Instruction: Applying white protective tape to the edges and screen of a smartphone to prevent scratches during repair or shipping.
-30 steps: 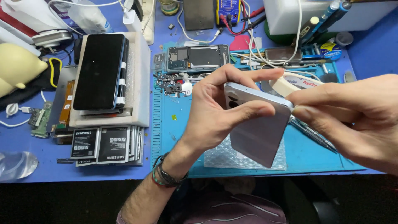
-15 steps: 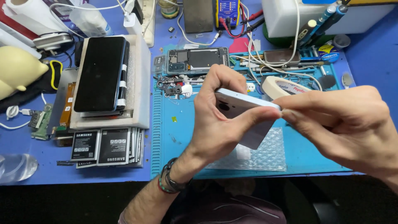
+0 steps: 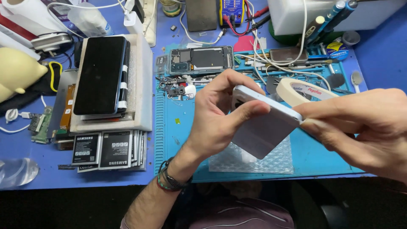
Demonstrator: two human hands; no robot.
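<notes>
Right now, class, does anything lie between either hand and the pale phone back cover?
Nothing visible does. The left hand pinches the pale back cover directly, and the right hand touches its far end. The tape roll lies behind, on the mat.

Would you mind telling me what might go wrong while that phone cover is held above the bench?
The cover is pinched only at its edges by the left hand and right hand; it could slip. It hangs over the bubble wrap, near loose small parts, so a drop might scatter them. Twisting may bend it.
</notes>
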